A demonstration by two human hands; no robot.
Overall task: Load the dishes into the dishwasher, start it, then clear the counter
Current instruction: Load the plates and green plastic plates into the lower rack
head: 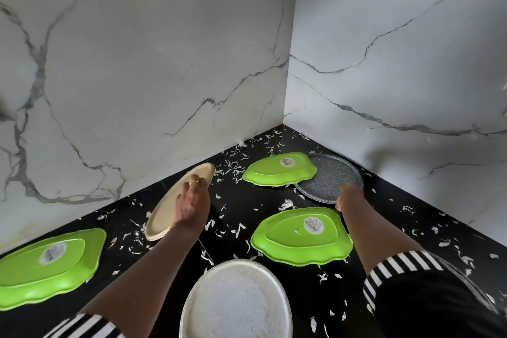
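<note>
Head view: the left grip (192, 204) is holding the beige plate (164, 217), fingers curling over its face and tilting it up off the black desk (411, 228). The plate's long axis is running from near left to far right. The right grip (348, 196) is reaching the near rim of the grey plate (329, 173), which is lying flat at the far right. Its left edge is seemingly sitting under the far green plate (279, 171), so lifting it is likely calling for a pull rightwards first. The right fingers are blurring, so I cannot tell whether they are closing on the rim. No dishwasher is showing.
</note>
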